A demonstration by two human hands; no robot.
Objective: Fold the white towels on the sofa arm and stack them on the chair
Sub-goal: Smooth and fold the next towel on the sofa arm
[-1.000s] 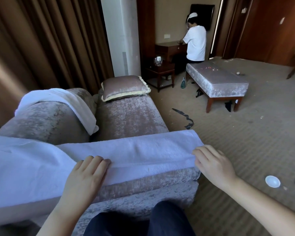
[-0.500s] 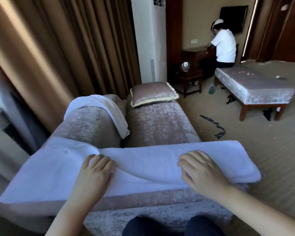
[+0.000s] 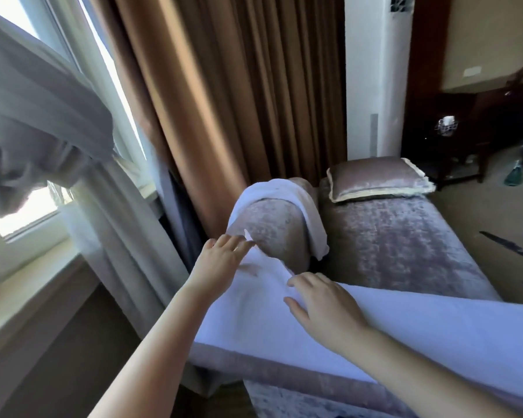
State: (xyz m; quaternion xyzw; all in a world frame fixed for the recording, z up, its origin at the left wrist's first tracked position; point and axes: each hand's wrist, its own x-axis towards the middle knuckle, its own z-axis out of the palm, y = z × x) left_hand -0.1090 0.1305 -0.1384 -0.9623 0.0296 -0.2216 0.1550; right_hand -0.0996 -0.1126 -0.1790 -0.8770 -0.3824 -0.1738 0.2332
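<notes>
A white towel [image 3: 420,324] lies lengthwise along the sofa arm [image 3: 284,375], both hands working its near end. The left hand [image 3: 221,260] reaches forward on an outstretched arm, fingers straight and spread over the raised end corner, touching but not gripping it. The right hand [image 3: 323,306] lies palm-down on the cloth just beside it, fingers slightly apart. A clean fold likely calls for the right palm to pin the towel while the left draws that corner across, edges matched. A second towel [image 3: 284,191] drapes the sofa back. No chair is in view.
</notes>
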